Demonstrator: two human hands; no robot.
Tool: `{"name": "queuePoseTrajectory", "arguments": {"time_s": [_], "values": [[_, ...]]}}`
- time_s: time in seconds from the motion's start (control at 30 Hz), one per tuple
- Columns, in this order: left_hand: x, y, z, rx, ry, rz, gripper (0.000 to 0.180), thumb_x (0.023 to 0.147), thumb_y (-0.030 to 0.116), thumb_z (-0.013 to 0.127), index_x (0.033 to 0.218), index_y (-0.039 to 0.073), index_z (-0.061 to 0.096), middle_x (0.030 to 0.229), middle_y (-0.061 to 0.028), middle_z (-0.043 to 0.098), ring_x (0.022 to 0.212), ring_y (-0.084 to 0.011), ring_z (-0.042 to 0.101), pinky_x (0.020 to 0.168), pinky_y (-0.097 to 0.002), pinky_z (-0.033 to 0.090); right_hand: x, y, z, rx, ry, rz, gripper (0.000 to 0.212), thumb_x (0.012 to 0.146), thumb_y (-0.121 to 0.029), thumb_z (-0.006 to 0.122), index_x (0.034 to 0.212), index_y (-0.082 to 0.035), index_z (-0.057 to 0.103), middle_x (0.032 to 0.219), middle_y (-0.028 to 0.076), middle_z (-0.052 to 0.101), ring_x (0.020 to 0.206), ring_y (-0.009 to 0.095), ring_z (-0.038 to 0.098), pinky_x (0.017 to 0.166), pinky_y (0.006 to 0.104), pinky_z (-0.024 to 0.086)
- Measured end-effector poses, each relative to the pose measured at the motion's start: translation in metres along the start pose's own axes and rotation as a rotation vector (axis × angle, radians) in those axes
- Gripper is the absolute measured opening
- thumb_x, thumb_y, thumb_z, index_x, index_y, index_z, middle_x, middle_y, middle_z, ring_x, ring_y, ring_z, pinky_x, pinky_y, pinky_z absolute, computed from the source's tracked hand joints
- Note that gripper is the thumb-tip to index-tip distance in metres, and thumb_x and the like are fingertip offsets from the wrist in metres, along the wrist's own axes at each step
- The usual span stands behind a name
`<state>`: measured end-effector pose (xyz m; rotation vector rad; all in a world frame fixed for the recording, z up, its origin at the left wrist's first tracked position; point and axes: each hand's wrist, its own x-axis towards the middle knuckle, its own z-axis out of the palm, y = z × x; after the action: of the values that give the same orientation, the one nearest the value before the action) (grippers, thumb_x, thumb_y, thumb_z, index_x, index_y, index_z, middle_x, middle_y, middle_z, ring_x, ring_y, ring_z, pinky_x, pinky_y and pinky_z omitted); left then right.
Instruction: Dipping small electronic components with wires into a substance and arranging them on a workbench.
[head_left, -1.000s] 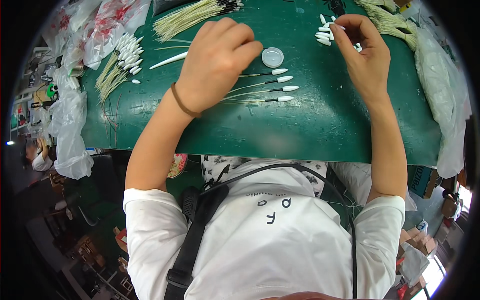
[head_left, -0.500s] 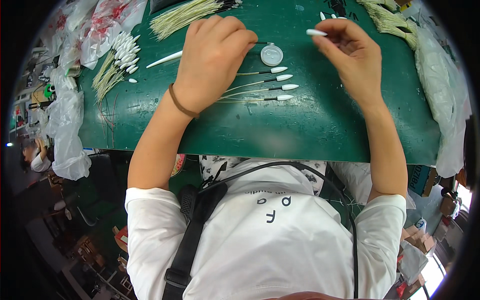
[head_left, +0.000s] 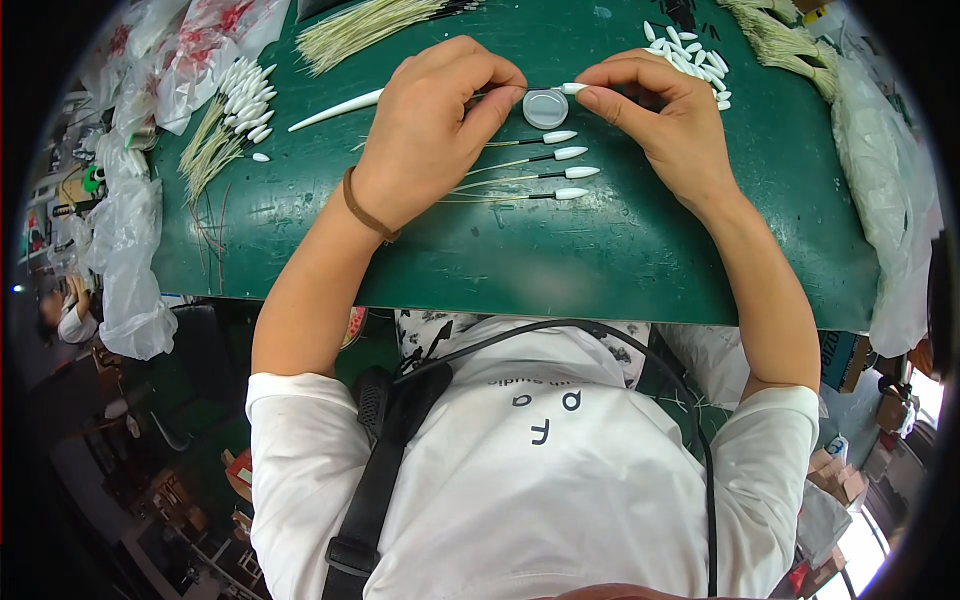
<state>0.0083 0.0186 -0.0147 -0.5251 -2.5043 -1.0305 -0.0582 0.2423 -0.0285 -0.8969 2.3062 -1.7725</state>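
A glossy green tabletop (head_left: 500, 255) carries a round translucent plastic dish (head_left: 545, 111) — nearer the person, four thin pale stems with black sleeves and white pointed tips (head_left: 542, 176). Back right, a heap of small white bullet-shaped pieces (head_left: 690, 58); left, a tapered white rod (head_left: 336, 111) — and a white-tipped stem bundle (head_left: 244, 106).

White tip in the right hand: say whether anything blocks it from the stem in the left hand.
Nothing visible does: the white tip in the right hand appears to meet the dark-ended stem held by the left hand. The small round dish shows just below, not between them.
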Motion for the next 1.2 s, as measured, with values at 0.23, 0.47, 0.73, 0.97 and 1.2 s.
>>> {"name": "queuePoseTrajectory", "arguments": {"time_s": [0.23, 0.47, 0.73, 0.97, 1.2], "values": [[0.001, 0.006, 0.007, -0.061, 0.028, 0.029, 0.005, 0.083, 0.004, 0.07, 0.087, 0.001, 0.068, 0.078, -0.0098, 0.06, 0.067, -0.0262, 0.057, 0.06, -0.0365, 0.044, -0.002, 0.0, 0.0, 0.046, -0.063, 0.011, 0.012, 0.084, -0.011, 0.077, 0.093, -0.004, 0.076, 0.086, 0.001, 0.069, 0.076, 0.008, 0.058, 0.07, 0.0217, 0.046], [-0.007, 0.015, 0.002, -0.075, -0.014, -0.069, 0.004, 0.083, 0.006, 0.069, 0.086, 0.003, 0.068, 0.081, -0.0082, 0.061, 0.075, -0.0264, 0.056, 0.067, -0.0366, 0.045, -0.002, -0.006, -0.008, -0.169, -0.11, -0.112, 0.016, 0.084, -0.018, 0.078, 0.093, -0.005, 0.077, 0.087, 0.001, 0.069, 0.082, 0.01, 0.059, 0.074, 0.0251, 0.044], [-0.031, 0.027, 0.002, 0.079, -0.126, -0.036, 0.009, 0.079, 0.003, 0.072, 0.086, 0.003, 0.067, 0.089, -0.0074, 0.06, 0.086, -0.0259, 0.055, 0.077, -0.0346, 0.042, 0.007, -0.004, -0.054, -0.034, 0.061, 0.08, 0.02, 0.093, -0.02, 0.071, 0.106, -0.005, 0.075, 0.102, 0.0, 0.071, 0.097, 0.007, 0.062, 0.087, 0.0217, 0.045], [-0.032, 0.025, 0.001, 0.13, -0.102, -0.032, 0.01, 0.077, 0.008, 0.075, 0.083, 0.007, 0.067, 0.087, -0.0052, 0.059, 0.086, -0.0274, 0.054, 0.077, -0.0397, 0.041, 0.015, 0.02, -0.078, -0.643, 0.094, -0.182, 0.014, 0.086, -0.014, 0.072, 0.097, -0.007, 0.074, 0.088, 0.003, 0.068, 0.082, 0.016, 0.057, 0.074, 0.03, 0.046], [0.02, -0.052, -0.036, 0.45, 0.089, 0.123, 0.01, 0.083, 0.009, 0.072, 0.09, 0.004, 0.068, 0.088, -0.0089, 0.063, 0.085, -0.0276, 0.06, 0.076, -0.0364, 0.047, 0.01, 0.01, -0.058, -0.801, -0.051, -0.208, 0.008, 0.085, -0.008, 0.069, 0.087, -0.001, 0.066, 0.088, 0.011, 0.064, 0.09, 0.03, 0.057, 0.08, 0.0394, 0.047]]}}
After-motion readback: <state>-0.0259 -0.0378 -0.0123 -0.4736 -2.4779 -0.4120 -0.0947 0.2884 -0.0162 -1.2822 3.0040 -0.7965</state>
